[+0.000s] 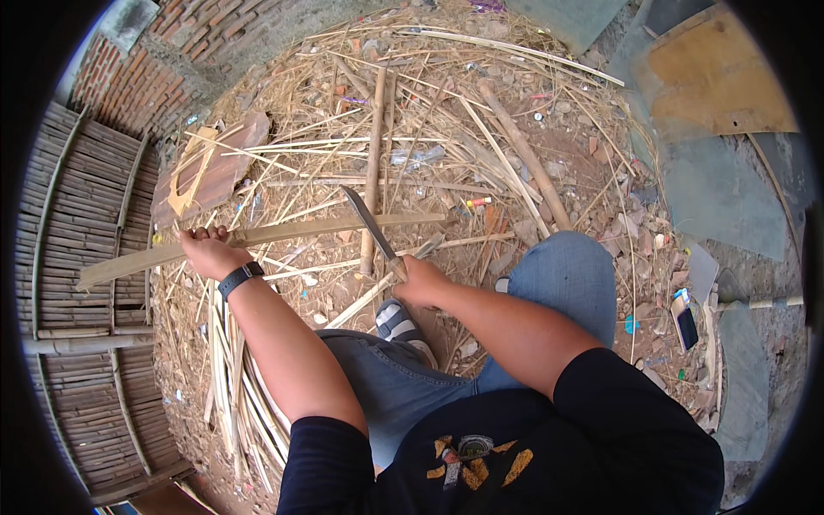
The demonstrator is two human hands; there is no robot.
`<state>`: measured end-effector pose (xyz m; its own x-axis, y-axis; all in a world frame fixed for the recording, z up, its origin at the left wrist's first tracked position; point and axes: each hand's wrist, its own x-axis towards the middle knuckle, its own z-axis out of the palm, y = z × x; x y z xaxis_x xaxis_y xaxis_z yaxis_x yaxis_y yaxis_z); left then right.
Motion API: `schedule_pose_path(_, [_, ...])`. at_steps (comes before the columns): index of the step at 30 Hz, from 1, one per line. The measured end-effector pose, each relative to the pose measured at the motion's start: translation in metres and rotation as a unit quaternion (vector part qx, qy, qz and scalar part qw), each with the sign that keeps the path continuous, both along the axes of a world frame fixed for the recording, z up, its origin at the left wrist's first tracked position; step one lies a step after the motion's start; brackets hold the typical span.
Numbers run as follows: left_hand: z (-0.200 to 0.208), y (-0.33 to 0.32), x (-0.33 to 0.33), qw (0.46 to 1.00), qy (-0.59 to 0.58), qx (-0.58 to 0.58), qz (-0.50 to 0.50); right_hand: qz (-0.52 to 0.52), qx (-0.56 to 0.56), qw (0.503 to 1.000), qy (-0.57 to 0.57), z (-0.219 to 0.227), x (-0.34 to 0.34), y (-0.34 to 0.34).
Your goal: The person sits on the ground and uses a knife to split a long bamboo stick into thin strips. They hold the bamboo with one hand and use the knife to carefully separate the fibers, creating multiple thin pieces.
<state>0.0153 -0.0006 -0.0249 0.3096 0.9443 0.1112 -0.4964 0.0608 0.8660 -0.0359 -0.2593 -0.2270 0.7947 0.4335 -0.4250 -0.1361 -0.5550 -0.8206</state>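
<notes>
Dark shirt (566, 438); left hand (211, 252) clamps flat bamboo slat (296, 230), right hand (421, 281) curved metal knife (372, 226).

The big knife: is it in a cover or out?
Out: the knife has no cover, and its dark blade shows bare to the tip.

2 hands (208, 249) (419, 281) curled in grips, forearms (287, 335) (515, 326) reaching forward, slanting left.

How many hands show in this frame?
2. The left hand, left of centre, grips a long flat strip; the right hand, near the middle, holds a long-bladed knife. No other hands are visible.
</notes>
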Motion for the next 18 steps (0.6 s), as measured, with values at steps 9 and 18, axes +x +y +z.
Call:
schedule_pose_path(9, [0.0014,-0.0037,-0.0013,1.0,-0.008,0.004,-0.003,0.01,-0.019,1.0,-0.02,0.0033,0.0003,-0.0008])
schedule_pose_path(18, [-0.0023,0.002,0.0006,1.0,0.0,-0.003,0.008,0.005,-0.018,1.0,-0.018,0.0065,-0.0001,-0.001])
